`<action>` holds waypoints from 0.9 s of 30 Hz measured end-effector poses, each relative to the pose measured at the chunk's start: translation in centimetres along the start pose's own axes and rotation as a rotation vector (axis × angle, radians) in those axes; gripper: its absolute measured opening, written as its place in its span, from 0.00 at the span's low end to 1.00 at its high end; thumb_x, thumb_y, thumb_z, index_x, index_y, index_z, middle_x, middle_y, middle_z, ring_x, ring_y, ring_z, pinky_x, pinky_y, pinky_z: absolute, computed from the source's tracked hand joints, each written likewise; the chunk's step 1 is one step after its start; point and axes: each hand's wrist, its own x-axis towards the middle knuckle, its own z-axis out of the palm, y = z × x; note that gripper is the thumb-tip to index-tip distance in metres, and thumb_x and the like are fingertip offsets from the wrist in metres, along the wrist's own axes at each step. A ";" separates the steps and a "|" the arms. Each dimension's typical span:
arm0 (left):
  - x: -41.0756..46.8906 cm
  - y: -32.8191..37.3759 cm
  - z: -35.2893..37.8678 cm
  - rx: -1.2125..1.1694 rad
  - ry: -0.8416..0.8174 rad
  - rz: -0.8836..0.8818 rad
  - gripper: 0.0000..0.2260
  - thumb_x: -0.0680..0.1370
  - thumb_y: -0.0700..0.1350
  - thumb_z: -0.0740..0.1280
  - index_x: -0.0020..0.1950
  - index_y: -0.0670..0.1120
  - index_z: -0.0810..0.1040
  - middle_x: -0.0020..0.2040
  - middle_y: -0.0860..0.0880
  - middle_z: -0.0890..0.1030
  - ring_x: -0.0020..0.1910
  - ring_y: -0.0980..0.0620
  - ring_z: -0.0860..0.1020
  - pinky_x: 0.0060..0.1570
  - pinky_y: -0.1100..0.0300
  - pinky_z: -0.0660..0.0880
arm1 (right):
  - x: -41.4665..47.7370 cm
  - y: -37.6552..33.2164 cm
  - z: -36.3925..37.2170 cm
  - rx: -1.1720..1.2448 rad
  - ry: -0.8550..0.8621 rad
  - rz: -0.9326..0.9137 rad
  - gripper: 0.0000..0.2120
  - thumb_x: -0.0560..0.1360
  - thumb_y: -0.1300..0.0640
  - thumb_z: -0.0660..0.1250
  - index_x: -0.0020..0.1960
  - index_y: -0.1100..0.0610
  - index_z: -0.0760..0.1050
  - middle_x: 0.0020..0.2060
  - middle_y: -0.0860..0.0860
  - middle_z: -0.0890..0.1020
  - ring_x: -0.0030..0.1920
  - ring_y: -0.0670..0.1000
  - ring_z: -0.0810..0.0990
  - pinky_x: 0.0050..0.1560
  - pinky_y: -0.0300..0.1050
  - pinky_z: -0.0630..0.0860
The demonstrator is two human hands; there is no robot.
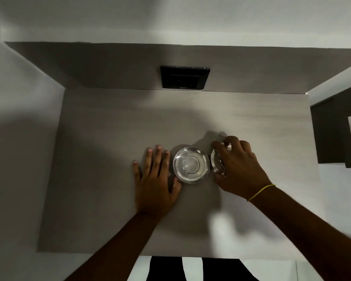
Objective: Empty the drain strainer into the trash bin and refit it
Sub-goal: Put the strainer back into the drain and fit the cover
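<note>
I look straight down into a deep grey sink (109, 138). In the middle of its floor sits the round metal drain cup (191, 164), shiny and open at the top. My left hand (155, 179) lies flat on the sink floor just left of the drain, fingers spread, thumb touching the drain's rim. Right of the drain, my right hand (236, 167) curls over the metal drain strainer (218, 164) and grips it by its edge. The strainer is tilted and mostly hidden under my fingers. No trash bin is in view.
A black rectangular overflow plate (184, 77) sits on the sink's far wall. White counter (18, 118) surrounds the sink. A dark opening with a pale object (336, 134) lies at the right edge. A yellow band circles my right wrist (261, 192).
</note>
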 end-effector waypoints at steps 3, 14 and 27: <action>0.0 -0.1 0.2 -0.010 0.015 0.001 0.37 0.79 0.61 0.62 0.86 0.47 0.64 0.88 0.44 0.61 0.89 0.41 0.55 0.82 0.29 0.54 | 0.0 0.1 -0.3 -0.008 -0.013 0.003 0.43 0.65 0.41 0.71 0.78 0.50 0.68 0.71 0.57 0.70 0.67 0.64 0.73 0.61 0.60 0.81; -0.1 -0.1 0.8 -0.034 0.073 0.010 0.36 0.81 0.61 0.65 0.85 0.47 0.66 0.88 0.44 0.63 0.88 0.39 0.57 0.81 0.28 0.54 | -0.9 -5.4 -1.1 0.262 0.059 -0.134 0.46 0.64 0.39 0.74 0.79 0.49 0.67 0.72 0.54 0.68 0.69 0.61 0.71 0.67 0.55 0.78; -0.3 -0.4 1.4 -0.058 0.074 0.021 0.36 0.82 0.62 0.66 0.86 0.48 0.64 0.89 0.45 0.60 0.89 0.41 0.54 0.83 0.30 0.50 | 0.5 -7.8 1.4 0.044 -0.031 -0.179 0.44 0.67 0.44 0.73 0.81 0.48 0.65 0.76 0.55 0.63 0.72 0.62 0.67 0.66 0.60 0.76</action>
